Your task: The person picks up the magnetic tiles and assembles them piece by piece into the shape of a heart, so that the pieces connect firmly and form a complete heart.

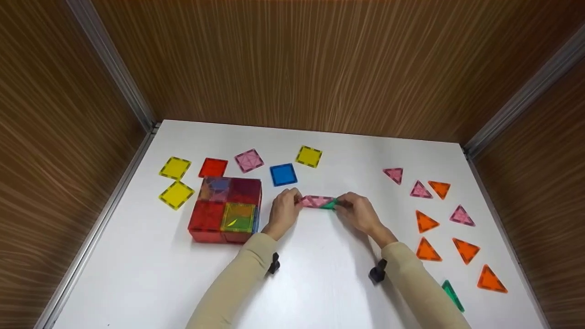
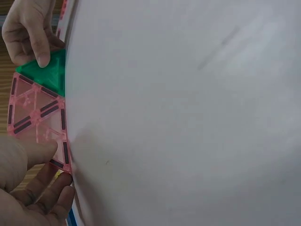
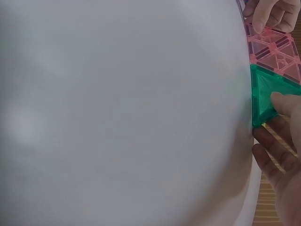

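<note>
Near the table's middle, my left hand pinches the left end of a short row of joined triangular magnetic tiles. Two translucent pink triangular tiles sit edge to edge in that row. A green triangular tile adjoins them at the other end, pinched between thumb and fingers of my right hand. The row stands up from the white table, its lower edge at or close to the surface. Left of my left hand is a block built of square tiles, mostly red, with a yellow-edged tile on top.
Loose square tiles lie behind and beside the block: yellow, blue, pink and red. Scattered at the right are several orange triangular tiles, pink ones and a green one. Wood-grain panels enclose the table.
</note>
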Demonstrator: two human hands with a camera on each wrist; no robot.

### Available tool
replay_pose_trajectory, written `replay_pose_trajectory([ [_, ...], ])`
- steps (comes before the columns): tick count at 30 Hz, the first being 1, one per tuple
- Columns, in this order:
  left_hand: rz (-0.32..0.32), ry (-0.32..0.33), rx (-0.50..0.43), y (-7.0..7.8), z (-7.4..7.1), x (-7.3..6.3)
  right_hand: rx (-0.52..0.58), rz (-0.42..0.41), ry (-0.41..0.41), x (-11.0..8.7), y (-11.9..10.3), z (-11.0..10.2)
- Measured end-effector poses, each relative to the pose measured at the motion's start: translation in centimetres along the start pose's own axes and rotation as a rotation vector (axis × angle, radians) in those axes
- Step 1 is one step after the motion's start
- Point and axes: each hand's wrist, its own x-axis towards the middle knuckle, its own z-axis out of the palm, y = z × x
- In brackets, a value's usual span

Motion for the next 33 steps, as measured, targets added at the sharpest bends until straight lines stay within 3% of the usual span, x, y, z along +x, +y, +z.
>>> replay_pose_trajectory([
  [16,-0.05,0.015,-0.03,0.2,0.1,0.0,0.004,0.02,-0.02,0.3,0.1,-0.2],
  [22,-0.04,0.02,-0.033,0.0,0.1,0.0,0.015,0.035,-0.035,0.1,0.1,-0.6],
  [28,-0.039,0.012,-0.036,-0.1,0.0,0.0,0.006,0.03,-0.04,-1.2,0.7,-2.1],
  [33,-0.057,0.004,-0.033,-0.2,0.0,0.0,-0.034,0.091,-0.044,-3.5,1.6,-4.7],
])
